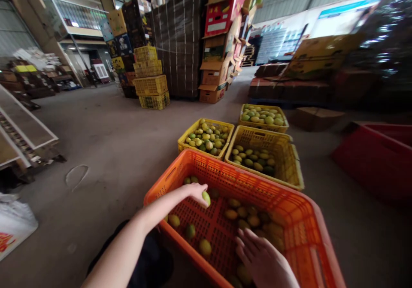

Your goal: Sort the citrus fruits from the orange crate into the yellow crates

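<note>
Our left hand (195, 192) grasps one yellow-green oval fruit (206, 199) at its fingertips, above the left half of the orange crate (238, 171). That fruit lies on the side of the hand facing the crate's middle, its long axis seeming to slant down toward our right hand (257, 256). Our right hand is empty, fingers extended, over the near edge. It is clearly the nearer one to the fruit cluster (242, 212), which lies just beyond its fingertips and along the right end; we cannot tell whether they touch. Loose fruits (205, 247) sit along the near edge, between our hands.
</note>
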Demonstrator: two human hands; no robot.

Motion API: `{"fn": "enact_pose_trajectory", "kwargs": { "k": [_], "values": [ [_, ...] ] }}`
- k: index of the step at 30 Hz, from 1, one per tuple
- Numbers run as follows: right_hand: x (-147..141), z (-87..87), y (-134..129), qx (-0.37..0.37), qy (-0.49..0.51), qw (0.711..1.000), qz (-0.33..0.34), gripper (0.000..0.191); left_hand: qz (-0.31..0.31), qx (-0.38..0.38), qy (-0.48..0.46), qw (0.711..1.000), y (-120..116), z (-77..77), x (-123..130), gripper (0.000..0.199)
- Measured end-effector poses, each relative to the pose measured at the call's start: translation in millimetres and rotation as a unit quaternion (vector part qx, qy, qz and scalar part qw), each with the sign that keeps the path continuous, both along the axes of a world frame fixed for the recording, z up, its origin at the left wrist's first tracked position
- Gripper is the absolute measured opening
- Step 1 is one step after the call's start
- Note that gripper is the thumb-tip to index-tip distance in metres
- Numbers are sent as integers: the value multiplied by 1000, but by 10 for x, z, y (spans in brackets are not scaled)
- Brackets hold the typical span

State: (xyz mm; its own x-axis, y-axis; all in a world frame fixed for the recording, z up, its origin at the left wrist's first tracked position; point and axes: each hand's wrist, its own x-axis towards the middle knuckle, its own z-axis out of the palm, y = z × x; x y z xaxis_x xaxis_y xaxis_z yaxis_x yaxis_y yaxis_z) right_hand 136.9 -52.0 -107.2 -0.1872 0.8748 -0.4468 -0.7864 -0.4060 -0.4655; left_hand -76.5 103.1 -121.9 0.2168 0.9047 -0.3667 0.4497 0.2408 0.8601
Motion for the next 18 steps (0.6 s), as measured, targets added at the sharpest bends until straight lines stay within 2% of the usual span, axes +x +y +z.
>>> {"fn": "enact_pose_trajectory", "kwargs": {
  "k": [2,4,6,7,9,10,12,14,18],
  "values": [
    [-140,186,-54,-27,-4,999,-31,11,-76,18,9,997,-147,350,108,47],
    [-271,362,-93,-73,5,997,-24,4,-201,100,14,974,-362,712,185,47],
    [-352,501,-107,-65,54,996,1,15,-299,118,-32,946,-555,1017,207,47],
    [-365,554,-108,-51,87,995,14,19,-325,115,-55,937,-617,1124,193,46],
    [-335,629,-110,-55,107,993,2,20,-308,119,-65,942,-653,1203,120,35],
    [-296,656,-115,-61,103,993,-17,19,-281,112,-55,952,-630,1168,60,30],
    [-190,698,-132,-91,85,990,-63,16,-217,76,0,973,-533,964,-97,21],
    [-73,737,-153,-121,69,984,-108,15,-149,2,92,985,-413,638,-284,14],
    [100,803,-183,-150,52,974,-159,14,-103,-86,152,979,-241,-75,-596,16]
  ]
}}
